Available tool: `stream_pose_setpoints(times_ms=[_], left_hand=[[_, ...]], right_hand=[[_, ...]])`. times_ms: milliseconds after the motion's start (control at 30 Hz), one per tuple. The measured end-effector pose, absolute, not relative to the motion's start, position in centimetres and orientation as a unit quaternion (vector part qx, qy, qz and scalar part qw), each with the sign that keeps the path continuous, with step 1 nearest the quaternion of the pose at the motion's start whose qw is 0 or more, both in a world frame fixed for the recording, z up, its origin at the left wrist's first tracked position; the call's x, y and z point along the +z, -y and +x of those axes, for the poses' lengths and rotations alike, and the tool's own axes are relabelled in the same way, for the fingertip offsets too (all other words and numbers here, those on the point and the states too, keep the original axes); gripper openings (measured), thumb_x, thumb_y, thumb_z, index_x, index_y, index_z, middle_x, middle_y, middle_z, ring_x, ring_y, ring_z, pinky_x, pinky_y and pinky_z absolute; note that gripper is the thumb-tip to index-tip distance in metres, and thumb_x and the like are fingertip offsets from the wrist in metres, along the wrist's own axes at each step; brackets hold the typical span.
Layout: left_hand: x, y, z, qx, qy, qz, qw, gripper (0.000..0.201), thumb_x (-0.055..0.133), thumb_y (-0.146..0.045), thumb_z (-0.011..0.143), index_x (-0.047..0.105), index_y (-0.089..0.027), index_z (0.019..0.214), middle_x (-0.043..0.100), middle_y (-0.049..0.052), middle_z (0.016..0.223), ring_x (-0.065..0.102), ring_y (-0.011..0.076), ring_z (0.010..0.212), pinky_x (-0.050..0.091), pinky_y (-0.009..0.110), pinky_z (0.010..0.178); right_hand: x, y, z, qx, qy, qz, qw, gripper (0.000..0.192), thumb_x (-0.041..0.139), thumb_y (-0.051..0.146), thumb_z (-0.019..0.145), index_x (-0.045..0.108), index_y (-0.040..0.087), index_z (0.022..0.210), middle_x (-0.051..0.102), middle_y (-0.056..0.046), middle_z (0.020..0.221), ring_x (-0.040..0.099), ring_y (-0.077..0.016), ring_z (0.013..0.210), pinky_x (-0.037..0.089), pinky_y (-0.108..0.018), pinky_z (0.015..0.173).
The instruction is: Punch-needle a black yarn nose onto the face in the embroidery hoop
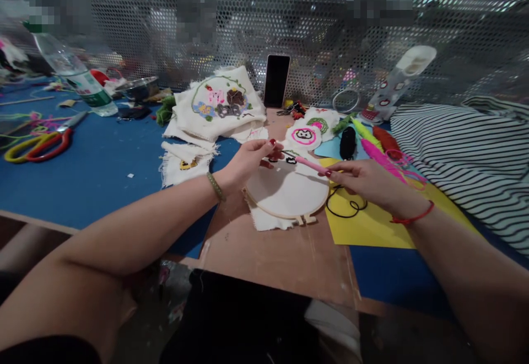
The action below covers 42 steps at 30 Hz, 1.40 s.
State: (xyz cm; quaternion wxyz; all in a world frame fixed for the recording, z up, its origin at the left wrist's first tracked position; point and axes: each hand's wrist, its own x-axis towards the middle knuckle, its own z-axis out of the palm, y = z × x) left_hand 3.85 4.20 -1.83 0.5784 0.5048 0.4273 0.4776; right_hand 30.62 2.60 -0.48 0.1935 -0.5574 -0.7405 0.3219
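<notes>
My right hand [357, 179] grips a pink-handled punch needle [312, 165] that slants over the hoop and points left. A thin dark line runs from its tip toward my left hand [260, 153], whose finger and thumb are pinched together; whether they hold the needle's end or yarn is too small to tell. Beneath both hands lies a wooden embroidery hoop [285, 218] with white cloth [289, 190] stretched in it. Small black stitched shapes [291, 160] show near the cloth's far side, partly hidden by my fingers. Black yarn [347, 209] loops below my right hand.
Embroidered cloths [223, 105] and a phone [276, 81] stand behind the hoop. Scissors [45, 143] and a water bottle [78, 77] are left. Yarn bundles [347, 143], yellow paper [372, 231] and striped fabric [450, 154] lie right. A perforated metal panel [248, 22] closes the back.
</notes>
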Motion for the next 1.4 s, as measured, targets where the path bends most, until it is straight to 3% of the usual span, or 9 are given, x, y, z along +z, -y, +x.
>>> stream_pose_setpoints(times_ms=[100, 333, 800, 967, 1400], left_hand=[[-1.8, -3.8, 4.2, 0.47, -0.425, 0.485, 0.604, 0.027, 0.051, -0.02, 0.102, 0.072, -0.011, 0.088, 0.073, 0.009, 0.083, 0.065, 0.0128, 0.079, 0.05, 0.024, 0.069], [-1.9, -3.6, 4.3, 0.479, -0.393, 0.475, 0.625, 0.015, 0.059, -0.003, 0.092, 0.069, -0.011, 0.084, 0.071, 0.004, 0.078, 0.063, 0.0092, 0.072, 0.05, 0.023, 0.069], [-2.0, -4.0, 4.4, 0.477, -0.414, 0.477, 0.611, 0.015, 0.06, 0.0, 0.09, 0.068, -0.011, 0.083, 0.07, 0.002, 0.075, 0.064, 0.0082, 0.07, 0.049, 0.021, 0.066], [-2.0, -4.0, 4.4, 0.479, -0.414, 0.478, 0.609, 0.014, 0.062, -0.002, 0.09, 0.067, -0.011, 0.081, 0.071, 0.002, 0.074, 0.064, 0.0083, 0.069, 0.05, 0.022, 0.067], [-2.3, -4.3, 4.2, 0.474, -0.414, 0.494, 0.599, 0.015, 0.062, -0.003, 0.089, 0.067, -0.013, 0.079, 0.072, 0.002, 0.072, 0.064, 0.0088, 0.069, 0.05, 0.024, 0.071]], right_hand=[[-0.8, -2.7, 30.6, 0.381, 0.71, -0.559, 0.195, 0.062, 0.064, 0.068, 0.075, 0.076, 0.014, 0.103, 0.043, 0.004, 0.05, 0.033, -0.0088, 0.046, 0.018, -0.025, 0.045], [-1.5, -3.1, 31.0, 0.425, 0.682, -0.559, 0.204, 0.051, 0.068, 0.063, 0.078, 0.073, 0.017, 0.099, 0.044, 0.004, 0.056, 0.036, -0.009, 0.048, 0.02, -0.025, 0.047], [-2.1, -3.2, 31.0, 0.444, 0.678, -0.543, 0.222, 0.052, 0.071, 0.065, 0.074, 0.073, 0.017, 0.095, 0.045, 0.004, 0.056, 0.038, -0.008, 0.048, 0.023, -0.024, 0.046], [-1.7, -3.0, 30.8, 0.445, 0.678, -0.547, 0.206, 0.053, 0.069, 0.065, 0.076, 0.072, 0.016, 0.095, 0.04, 0.006, 0.051, 0.033, -0.0074, 0.045, 0.019, -0.025, 0.046], [-1.7, -2.8, 30.6, 0.449, 0.677, -0.544, 0.209, 0.047, 0.068, 0.06, 0.078, 0.07, 0.016, 0.094, 0.061, -0.001, 0.059, 0.044, -0.0085, 0.047, 0.029, -0.025, 0.045]])
